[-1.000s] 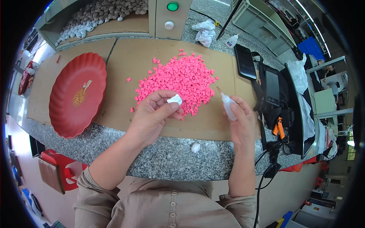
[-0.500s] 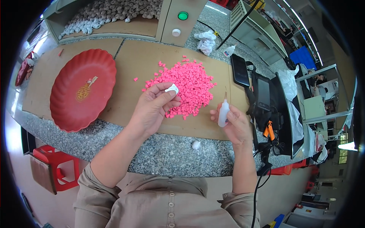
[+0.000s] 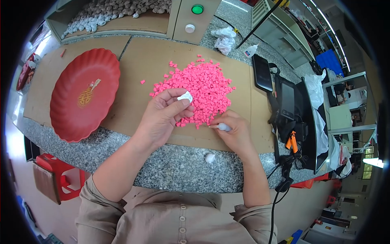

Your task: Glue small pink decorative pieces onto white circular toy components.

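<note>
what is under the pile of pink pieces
Brown cardboard shows around the pink pieces; what lies directly beneath the middle of the heap is covered and cannot be seen.

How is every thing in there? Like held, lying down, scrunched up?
Left hand: closed on the white piece
White piece: held, pinched
Right hand: closed around the squeeze bottle
Squeeze bottle: held, tip pointing left
Pink pieces: loose, mostly heaped, a few scattered
Second white piece: lying loose
Red dish: inside facing up
Black phone: lying down, screen dark
White plastic: crumpled
Green button: bright; lit or not, cannot tell
</note>
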Tool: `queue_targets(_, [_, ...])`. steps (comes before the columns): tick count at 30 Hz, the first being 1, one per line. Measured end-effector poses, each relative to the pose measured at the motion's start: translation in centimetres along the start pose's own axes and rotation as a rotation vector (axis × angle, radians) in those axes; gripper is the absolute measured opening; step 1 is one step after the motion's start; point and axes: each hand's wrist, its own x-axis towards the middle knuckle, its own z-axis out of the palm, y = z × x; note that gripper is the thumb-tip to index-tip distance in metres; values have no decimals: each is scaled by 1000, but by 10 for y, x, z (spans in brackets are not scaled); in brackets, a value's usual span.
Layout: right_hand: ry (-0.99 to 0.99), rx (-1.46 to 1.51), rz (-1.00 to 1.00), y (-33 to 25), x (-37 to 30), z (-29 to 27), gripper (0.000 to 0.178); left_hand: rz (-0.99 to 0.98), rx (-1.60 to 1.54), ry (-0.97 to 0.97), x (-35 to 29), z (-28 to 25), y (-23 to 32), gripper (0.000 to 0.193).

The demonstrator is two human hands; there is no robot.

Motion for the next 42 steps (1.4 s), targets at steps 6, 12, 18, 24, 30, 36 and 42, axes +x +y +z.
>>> queue_targets(6, [76, 125, 14, 10, -1, 0, 17, -9, 21, 6, 1, -1, -4, 24])
queue_targets(12, [-10, -128, 13, -5, 1, 3, 10, 6, 55, -19, 0, 1, -4, 25])
queue_targets(18, [77, 427, 167, -6, 0, -6, 6, 7, 137, -33, 1, 2, -6, 24])
queue_targets(24, [105, 1028, 315, -14, -12, 4, 9, -8, 311, -156, -9, 10, -22, 24])
queue_targets(30, [90, 940, 368, -12, -12, 13, 12, -80, 348, -188, -12, 14, -27, 24])
queue_targets(36, [68, 870, 355, -16, -13, 14, 12, -72, 377, -214, -14, 15, -30, 24])
queue_targets(42, [92, 744, 347, -18, -14, 14, 13, -72, 385, -234, -13, 12, -31, 24])
